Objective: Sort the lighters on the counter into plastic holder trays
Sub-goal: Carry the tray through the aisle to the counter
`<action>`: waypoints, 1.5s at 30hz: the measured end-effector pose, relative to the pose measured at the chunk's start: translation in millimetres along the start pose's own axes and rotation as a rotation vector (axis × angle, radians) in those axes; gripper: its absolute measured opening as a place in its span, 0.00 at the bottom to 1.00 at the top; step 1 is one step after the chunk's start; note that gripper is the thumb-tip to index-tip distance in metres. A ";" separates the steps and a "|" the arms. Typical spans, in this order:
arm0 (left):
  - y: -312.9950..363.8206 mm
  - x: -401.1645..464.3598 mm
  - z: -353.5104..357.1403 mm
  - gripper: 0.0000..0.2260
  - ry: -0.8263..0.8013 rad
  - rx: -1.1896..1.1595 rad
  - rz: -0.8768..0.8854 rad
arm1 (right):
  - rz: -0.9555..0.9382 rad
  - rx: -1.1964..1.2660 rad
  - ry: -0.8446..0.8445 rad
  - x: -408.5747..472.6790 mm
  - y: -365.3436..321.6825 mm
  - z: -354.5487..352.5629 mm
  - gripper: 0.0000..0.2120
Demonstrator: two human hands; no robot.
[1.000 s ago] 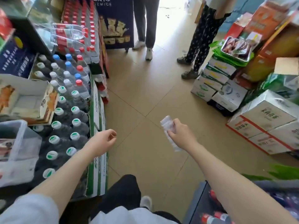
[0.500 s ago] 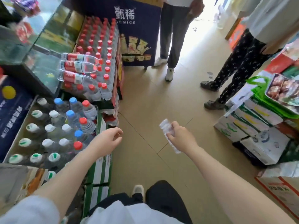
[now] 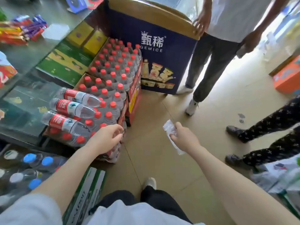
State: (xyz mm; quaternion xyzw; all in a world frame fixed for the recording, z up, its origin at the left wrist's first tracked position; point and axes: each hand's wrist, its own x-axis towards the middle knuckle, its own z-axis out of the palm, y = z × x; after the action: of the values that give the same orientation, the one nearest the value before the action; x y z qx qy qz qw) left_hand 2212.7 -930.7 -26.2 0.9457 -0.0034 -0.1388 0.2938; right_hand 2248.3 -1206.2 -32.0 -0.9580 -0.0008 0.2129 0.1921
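Right hand's (image 3: 184, 139) grip pinches a clear plastic holder tray (image 3: 171, 133), ribbed and empty, above the tiled floor (image 3: 162, 159). Left hand (image 3: 106, 138) hangs loosely curled, holding nothing. Far behind stands a blue box (image 3: 152, 62) reading "GEMICE"; red-capped water bottles (image 3: 112, 75) crowd the left beside the glass worktop (image 3: 32, 54).

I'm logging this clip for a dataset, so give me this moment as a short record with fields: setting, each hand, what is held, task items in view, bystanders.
setting: shop aisle, tan tiled floor
right hand: grip pinching a clear plastic holder tray, held over the floor
left hand: fingers loosely curled, holding nothing, above the red-capped water bottles
lighters: none clearly visible
counter: glass counter at left, colourful packets on it
bystanders: two people standing, one touching the dark blue printed carton
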 end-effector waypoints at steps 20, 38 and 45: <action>-66.7 252.6 -133.1 0.09 0.295 -0.143 -0.381 | -0.560 -0.202 -0.101 356.3 -204.8 -132.8 0.08; -91.6 308.2 -222.5 0.16 1.106 0.018 -0.835 | -1.336 -0.178 -0.490 497.9 -418.4 -147.9 0.08; -119.3 249.8 -193.1 0.31 0.762 0.233 -1.261 | -1.741 -0.008 -0.555 442.8 -480.8 -133.8 0.11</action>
State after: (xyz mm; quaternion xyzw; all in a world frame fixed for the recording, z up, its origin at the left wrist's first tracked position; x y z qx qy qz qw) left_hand 2495.0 -746.9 -5.4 0.7758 0.6273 0.0575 0.0372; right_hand 2744.2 -773.2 76.5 -0.5339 -0.7702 0.2155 0.2745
